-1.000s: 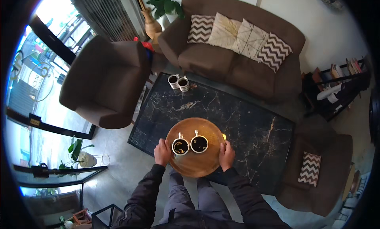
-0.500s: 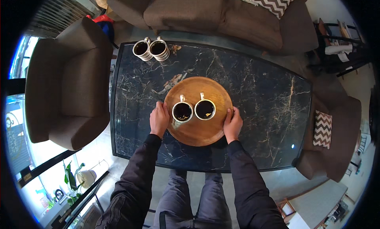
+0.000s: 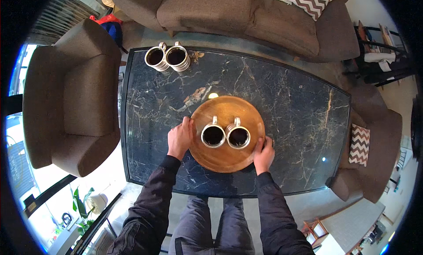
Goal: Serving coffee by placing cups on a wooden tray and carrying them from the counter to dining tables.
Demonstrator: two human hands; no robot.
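A round wooden tray (image 3: 216, 161) is over the dark marble-patterned table (image 3: 299, 122), close to its front edge. On it stand two mugs side by side, a left mug (image 3: 213, 136) and a right mug (image 3: 238, 137), both full of dark liquid with their handles pointing away from me. My left hand (image 3: 180, 138) grips the tray's left rim, fingers curled at the edge. Opposite it, my right hand (image 3: 264, 154) grips the right rim. Whether the tray rests on the tabletop or hangs slightly above it, I cannot tell.
Two more filled mugs (image 3: 178, 59) stand together at the table's far left corner. A brown armchair (image 3: 86, 96) is on the left, a brown sofa (image 3: 207, 14) beyond the table. Another brown seat (image 3: 379, 145) with a zigzag cushion (image 3: 359, 145) lies to the right.
The tray has shifted toward me and a little right, both hands moving with it. The two mugs on it now stand closer together, apparently touching.
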